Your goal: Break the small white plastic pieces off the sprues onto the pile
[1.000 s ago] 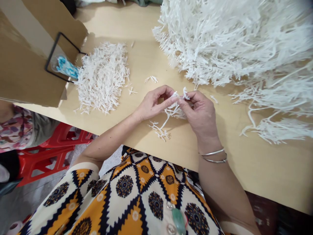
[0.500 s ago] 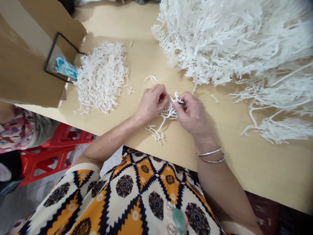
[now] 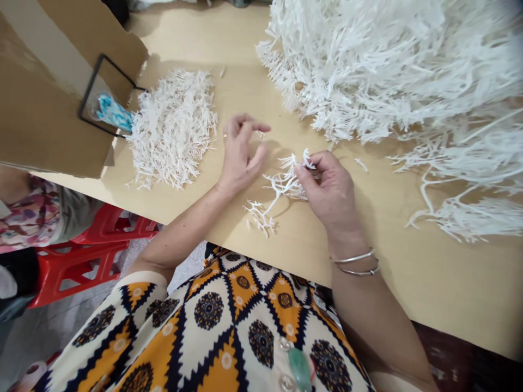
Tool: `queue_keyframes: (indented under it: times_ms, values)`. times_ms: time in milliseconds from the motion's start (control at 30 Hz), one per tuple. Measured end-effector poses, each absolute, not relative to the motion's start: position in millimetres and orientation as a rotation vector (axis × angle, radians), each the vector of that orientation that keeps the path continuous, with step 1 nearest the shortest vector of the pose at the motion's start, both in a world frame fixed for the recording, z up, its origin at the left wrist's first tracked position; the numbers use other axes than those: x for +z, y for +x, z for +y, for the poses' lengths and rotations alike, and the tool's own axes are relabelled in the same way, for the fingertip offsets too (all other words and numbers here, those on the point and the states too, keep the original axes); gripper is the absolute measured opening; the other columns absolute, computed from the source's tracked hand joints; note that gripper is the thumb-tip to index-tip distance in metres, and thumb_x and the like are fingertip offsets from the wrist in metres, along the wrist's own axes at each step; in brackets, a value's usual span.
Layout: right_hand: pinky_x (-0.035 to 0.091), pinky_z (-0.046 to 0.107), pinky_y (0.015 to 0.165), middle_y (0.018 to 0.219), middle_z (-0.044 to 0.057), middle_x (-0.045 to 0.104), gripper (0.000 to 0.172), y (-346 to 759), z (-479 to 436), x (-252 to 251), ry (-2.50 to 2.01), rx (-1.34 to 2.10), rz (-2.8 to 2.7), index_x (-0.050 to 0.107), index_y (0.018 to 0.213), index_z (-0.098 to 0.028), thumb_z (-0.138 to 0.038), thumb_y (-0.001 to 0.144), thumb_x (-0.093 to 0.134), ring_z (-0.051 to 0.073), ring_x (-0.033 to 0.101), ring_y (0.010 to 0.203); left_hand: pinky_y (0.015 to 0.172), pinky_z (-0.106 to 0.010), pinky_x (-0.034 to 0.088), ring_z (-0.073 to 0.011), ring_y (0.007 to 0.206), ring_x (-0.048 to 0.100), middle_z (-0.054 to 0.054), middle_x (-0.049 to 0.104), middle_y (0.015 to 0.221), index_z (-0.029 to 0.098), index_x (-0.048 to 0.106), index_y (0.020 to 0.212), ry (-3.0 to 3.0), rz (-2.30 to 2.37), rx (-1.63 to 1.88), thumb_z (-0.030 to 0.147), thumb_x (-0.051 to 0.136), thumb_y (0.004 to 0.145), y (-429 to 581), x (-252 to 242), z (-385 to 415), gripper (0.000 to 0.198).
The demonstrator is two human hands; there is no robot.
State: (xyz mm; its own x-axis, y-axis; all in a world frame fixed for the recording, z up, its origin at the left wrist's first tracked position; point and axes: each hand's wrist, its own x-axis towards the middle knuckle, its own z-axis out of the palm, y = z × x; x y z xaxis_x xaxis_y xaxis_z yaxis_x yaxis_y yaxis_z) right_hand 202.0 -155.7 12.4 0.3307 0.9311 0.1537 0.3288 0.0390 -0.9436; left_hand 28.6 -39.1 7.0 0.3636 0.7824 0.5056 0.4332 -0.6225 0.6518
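Observation:
My right hand [image 3: 330,190] pinches a white branching plastic sprig [image 3: 279,188] between thumb and fingers, close above the table. The sprig's forked tips spread to the left, and one stem runs down toward a small forked cluster [image 3: 261,219] near the table's front edge. My left hand [image 3: 241,155] is apart from the sprig, its fingers spread with nothing seen in them; the fingertips are slightly blurred. Beyond it to the left lies a low heap of short white sprigs [image 3: 174,130]. A few loose bits show partly behind its fingertips.
A large mound of white branching sprigs [image 3: 388,71] covers the table's back right. At the left stand a cardboard box [image 3: 44,109], a black wire frame [image 3: 87,90] and a clear cup with blue-and-white contents [image 3: 111,111]. Red stools [image 3: 77,267] and another person are beyond the left edge.
My left hand has come away from the sprig, moving left and opening its fingers. My right hand has shifted slightly right, still holding the sprig.

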Motion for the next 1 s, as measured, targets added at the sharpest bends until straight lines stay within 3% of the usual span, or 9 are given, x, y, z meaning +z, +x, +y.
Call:
queue_keyframes:
  times_ms: [100, 267, 367, 467, 600, 767, 867, 933, 1000]
  values:
    - [0.046, 0.031, 0.066, 0.079, -0.002, 0.060, 0.018, 203, -156, 12, -1.506, 0.701, -1.204, 0.057, 0.086, -0.026, -0.038, 0.093, 0.068, 0.014, 0.055, 0.070, 0.116, -0.048, 0.042, -0.0246, 0.126, 0.057, -0.011, 0.060, 0.128, 0.027, 0.067, 0.116, 2.306, 0.753, 0.939, 0.051, 0.048, 0.105, 33, 16, -48, 0.033]
    - [0.046, 0.031, 0.066, 0.078, -0.001, 0.062, 0.018, 204, -156, 10, -1.516, 0.678, -1.223, 0.058, 0.086, -0.026, -0.039, 0.093, 0.068, 0.014, 0.056, 0.069, 0.109, -0.043, 0.046, -0.0214, 0.113, 0.063, -0.010, 0.068, 0.116, 0.022, 0.065, 0.101, 2.279, 0.660, 0.828, 0.044, 0.057, 0.102, 37, 14, -49, 0.024]
    - [0.044, 0.030, 0.065, 0.072, -0.003, 0.057, 0.017, 205, -155, 10, -1.535, 0.682, -1.296, 0.058, 0.086, -0.026, -0.038, 0.094, 0.066, 0.014, 0.052, 0.065, 0.101, -0.040, 0.046, -0.0198, 0.104, 0.065, -0.007, 0.068, 0.106, 0.020, 0.062, 0.095, 2.267, 0.753, 0.810, 0.035, 0.060, 0.100, 40, 11, -53, 0.016]
    - [0.043, 0.030, 0.065, 0.070, -0.003, 0.054, 0.018, 206, -154, 11, -1.548, 0.665, -1.363, 0.056, 0.084, -0.026, -0.036, 0.093, 0.067, 0.014, 0.049, 0.065, 0.102, -0.043, 0.040, -0.0199, 0.102, 0.065, -0.005, 0.068, 0.103, 0.019, 0.061, 0.093, 2.291, 0.921, 0.765, 0.026, 0.061, 0.098, 43, 8, -57, 0.008]
    - [0.040, 0.030, 0.061, 0.068, -0.003, 0.051, 0.013, 206, -156, 12, -1.445, 0.805, -1.436, 0.057, 0.085, -0.026, -0.031, 0.091, 0.067, 0.014, 0.047, 0.064, 0.091, -0.040, 0.044, -0.0196, 0.091, 0.059, -0.004, 0.061, 0.090, 0.022, 0.052, 0.086, 2.159, 1.224, 0.967, 0.024, 0.057, 0.099, 37, -4, -39, 0.014]
    - [0.037, 0.030, 0.057, 0.068, -0.004, 0.050, 0.016, 207, -153, 4, -1.481, 0.743, -1.290, 0.054, 0.083, -0.025, -0.031, 0.089, 0.068, 0.014, 0.047, 0.061, 0.089, -0.039, 0.049, -0.0197, 0.097, 0.058, -0.008, 0.058, 0.108, 0.026, 0.049, 0.105, 1.981, 1.299, 1.234, 0.028, 0.054, 0.101, 26, -17, -18, 0.007]
    - [0.041, 0.033, 0.063, 0.071, -0.003, 0.051, 0.019, 209, -151, -1, -1.578, 0.522, -1.195, 0.052, 0.082, -0.026, -0.032, 0.089, 0.069, 0.015, 0.049, 0.065, 0.097, -0.040, 0.050, -0.0218, 0.120, 0.054, -0.013, 0.051, 0.136, 0.027, 0.045, 0.124, 2.044, 1.254, 1.235, 0.020, 0.059, 0.095, 27, -12, -27, 0.034]
    - [0.043, 0.035, 0.066, 0.072, -0.003, 0.050, 0.022, 211, -150, -3, -1.629, 0.401, -1.157, 0.051, 0.081, -0.027, -0.034, 0.090, 0.070, 0.015, 0.047, 0.065, 0.103, -0.041, 0.049, -0.0236, 0.135, 0.046, -0.013, 0.046, 0.143, 0.028, 0.047, 0.126, 2.119, 1.233, 1.203, 0.018, 0.063, 0.093, 29, 1, -38, 0.037]
    - [0.043, 0.036, 0.068, 0.073, -0.003, 0.050, 0.022, 212, -150, -3, -1.646, 0.360, -1.143, 0.052, 0.081, -0.027, -0.036, 0.090, 0.069, 0.015, 0.047, 0.065, 0.106, -0.043, 0.049, -0.0245, 0.135, 0.048, -0.013, 0.047, 0.142, 0.026, 0.053, 0.122, 2.169, 1.158, 1.166, 0.019, 0.064, 0.094, 29, 20, -51, 0.031]
